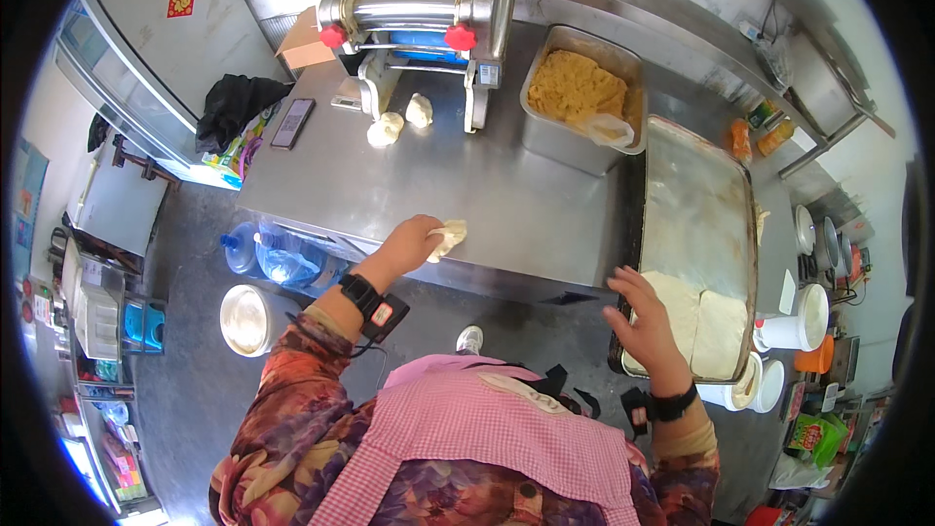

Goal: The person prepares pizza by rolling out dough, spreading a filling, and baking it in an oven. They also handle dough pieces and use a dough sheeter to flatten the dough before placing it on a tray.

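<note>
Left hand (409,242) closed over dough lump (448,237), pressed against steel tabletop (506,195) near front edge for firm working surface. Right hand (643,323) empty, fingers spread, hovered at baking tray (696,195) corner beside flattened dough pieces (699,321).

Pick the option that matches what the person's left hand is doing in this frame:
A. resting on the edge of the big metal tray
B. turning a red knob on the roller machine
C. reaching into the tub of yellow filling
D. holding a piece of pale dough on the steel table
D: the left hand grips a piece of pale dough on the steel table, while the right hand is at the near edge of the metal tray.
</note>
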The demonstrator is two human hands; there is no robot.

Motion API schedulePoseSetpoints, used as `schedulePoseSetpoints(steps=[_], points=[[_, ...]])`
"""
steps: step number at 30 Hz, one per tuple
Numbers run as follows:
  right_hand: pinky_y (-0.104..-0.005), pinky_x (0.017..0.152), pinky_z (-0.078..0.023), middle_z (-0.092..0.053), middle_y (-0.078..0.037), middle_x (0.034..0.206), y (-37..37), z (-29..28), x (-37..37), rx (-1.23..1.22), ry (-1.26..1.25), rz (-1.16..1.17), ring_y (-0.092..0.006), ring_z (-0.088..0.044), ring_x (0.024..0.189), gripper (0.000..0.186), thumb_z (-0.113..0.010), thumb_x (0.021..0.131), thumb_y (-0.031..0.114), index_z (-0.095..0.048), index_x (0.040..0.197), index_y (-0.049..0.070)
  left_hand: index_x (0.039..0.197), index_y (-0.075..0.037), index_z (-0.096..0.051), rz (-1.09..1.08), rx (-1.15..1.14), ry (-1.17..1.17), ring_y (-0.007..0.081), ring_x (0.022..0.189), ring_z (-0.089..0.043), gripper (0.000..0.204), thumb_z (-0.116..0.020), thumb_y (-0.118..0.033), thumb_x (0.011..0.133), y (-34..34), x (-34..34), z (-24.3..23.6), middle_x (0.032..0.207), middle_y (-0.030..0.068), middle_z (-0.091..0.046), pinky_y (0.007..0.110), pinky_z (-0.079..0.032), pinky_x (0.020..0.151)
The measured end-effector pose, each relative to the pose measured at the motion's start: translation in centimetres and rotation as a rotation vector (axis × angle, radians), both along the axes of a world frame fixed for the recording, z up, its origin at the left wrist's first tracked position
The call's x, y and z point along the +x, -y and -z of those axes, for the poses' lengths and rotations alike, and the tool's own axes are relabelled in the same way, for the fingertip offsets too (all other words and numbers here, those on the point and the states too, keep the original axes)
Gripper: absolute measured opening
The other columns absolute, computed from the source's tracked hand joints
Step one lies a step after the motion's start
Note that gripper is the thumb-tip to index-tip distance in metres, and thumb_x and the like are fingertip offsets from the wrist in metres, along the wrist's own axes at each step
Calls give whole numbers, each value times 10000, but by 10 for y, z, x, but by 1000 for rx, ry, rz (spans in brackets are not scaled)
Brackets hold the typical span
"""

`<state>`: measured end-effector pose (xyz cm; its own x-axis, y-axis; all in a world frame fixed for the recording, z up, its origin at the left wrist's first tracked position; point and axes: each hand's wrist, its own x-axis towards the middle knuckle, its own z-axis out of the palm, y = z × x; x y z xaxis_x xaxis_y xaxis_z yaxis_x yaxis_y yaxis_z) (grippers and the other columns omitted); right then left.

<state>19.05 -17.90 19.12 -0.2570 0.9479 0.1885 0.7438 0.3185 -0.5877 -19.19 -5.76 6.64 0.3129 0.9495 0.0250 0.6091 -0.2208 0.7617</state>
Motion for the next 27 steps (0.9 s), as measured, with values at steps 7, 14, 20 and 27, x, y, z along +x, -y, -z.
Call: schedulePoseSetpoints(steps=[7,14,20,27], points=[[-309,940,-455,-587,-127,1201,-50,19,-78,-940,-1064,-1,-195,-564,1114,438,-578,933,207,-482,1319,24,1124,-76,-591,393,454,29,344,950,-570,350,-648,-59,779,59,40,-104,1043,121,-598,380,-480,826],[-256,888,-474,-595,-62,1169,-78,-5,-138,-725,-875,-265,-122,-570,1046,417,-555,907,49,-490,1318,35,1320,-37,-461,227,-33,631,214,1076,-570,571,-690,-90,799,31,28,-116,1199,112,-570,335,-481,890],[-264,848,-488,-619,-62,1125,-120,-21,-191,-332,-676,-281,-129,-597,976,408,-591,850,9,-557,1255,39,1293,-19,-499,233,-530,925,134,999,-595,432,-600,-57,874,-35,-3,-109,1134,83,-607,269,-499,855],[-291,929,-442,-539,-77,1266,-210,-16,-260,-594,-624,-100,-142,-531,1105,591,-685,795,68,-470,1345,84,1164,-6,-569,89,-554,919,179,906,-639,294,-530,12,874,-103,-65,-110,1040,114,-645,292,-548,700]])
